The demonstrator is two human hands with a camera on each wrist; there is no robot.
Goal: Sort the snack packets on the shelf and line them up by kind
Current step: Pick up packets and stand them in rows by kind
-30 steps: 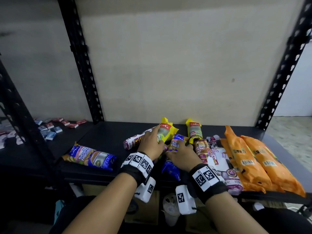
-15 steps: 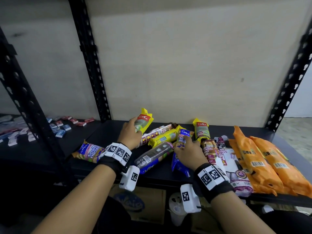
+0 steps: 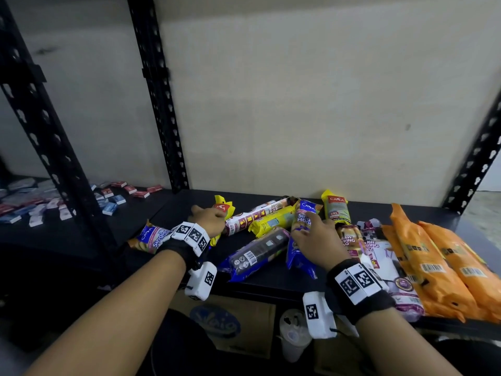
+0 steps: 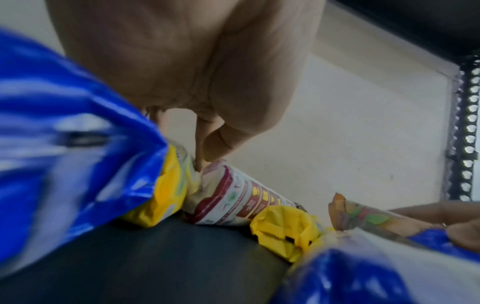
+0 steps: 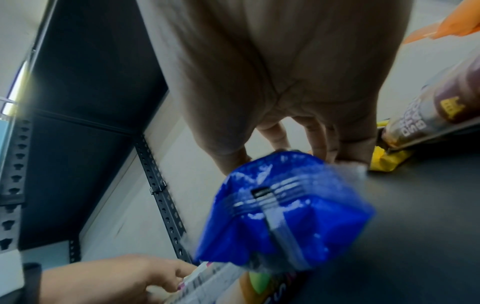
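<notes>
My left hand (image 3: 208,219) is stretched forward and to the left, knuckles up, fingers curled down round a yellow packet (image 3: 222,210), with a tagged band round the wrist. My right hand (image 3: 315,241) lies palm down just to the right of it, fingers spread and bent over a blue packet (image 3: 301,256), thumb on its left side. Both forearms run bare from the lower edge, angled inward towards each other.

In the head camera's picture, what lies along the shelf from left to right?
Small red and blue boxes → blue packet behind the left wrist → left hand gripping a yellow packet → right hand on a blue packet → orange packets.
</notes>
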